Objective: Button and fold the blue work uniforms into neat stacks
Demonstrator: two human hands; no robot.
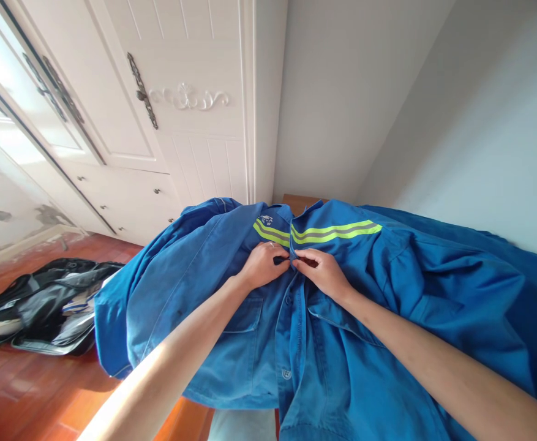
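- Head view, and here's the left hand (264,263), its grip pinched on the front edge of the blue jacket (268,346), fingertips right at the opening.
- The right hand (321,271) meets it there, thumb and finger closed on the facing edge; whether a button sits between them is too small to tell.
- The jacket spreads under both grips and out to either side, collar beyond them, front partly open below.
- Just beyond the grip, yellow-and-grey stripes (337,232) cross the chest, with a white logo (266,219) left of the opening.
- Nearer the wearer than the grip, a pale button (287,373) shows on the front strip.
- Well left of the grip, an open suitcase (57,303), packed, on the reddish floor (33,392).
- Farther beyond the grip and leftward, the white wardrobe (204,156).
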